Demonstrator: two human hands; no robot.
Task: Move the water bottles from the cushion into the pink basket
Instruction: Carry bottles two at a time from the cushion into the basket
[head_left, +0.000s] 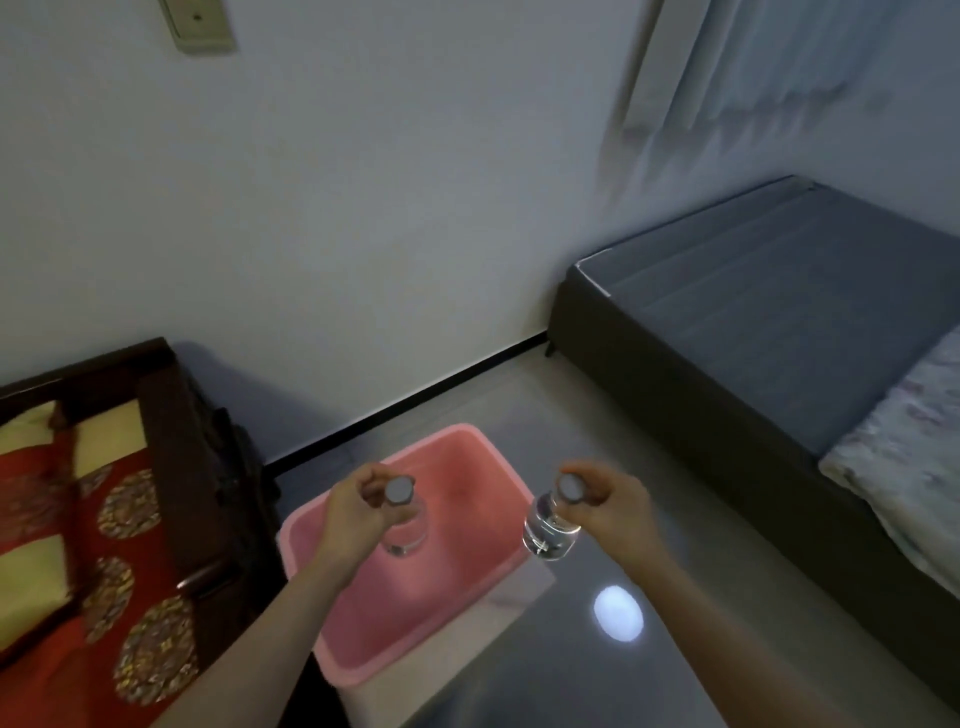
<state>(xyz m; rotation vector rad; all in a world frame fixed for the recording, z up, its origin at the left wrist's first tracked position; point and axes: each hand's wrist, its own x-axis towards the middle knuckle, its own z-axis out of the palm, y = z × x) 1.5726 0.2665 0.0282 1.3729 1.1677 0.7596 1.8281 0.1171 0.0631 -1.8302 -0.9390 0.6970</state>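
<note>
A pink basket (358, 644) stands on the floor in front of me, and I see nothing lying in it. My left hand (353, 506) grips a clear water bottle (408, 535) by its grey cap, hanging upright over the basket's middle. My right hand (610, 499) pinches the cap of a second clear water bottle (550, 530), which hangs over the basket's right rim. The red and gold patterned cushion (88, 530) lies on a dark wooden seat at the left, with no bottles visible on it.
The dark wooden seat frame (171, 431) stands close to the basket's left side. A grey bed (769, 332) with a pale folded cover (914, 457) fills the right. A glossy grey floor (571, 675) lies between, and a white wall behind.
</note>
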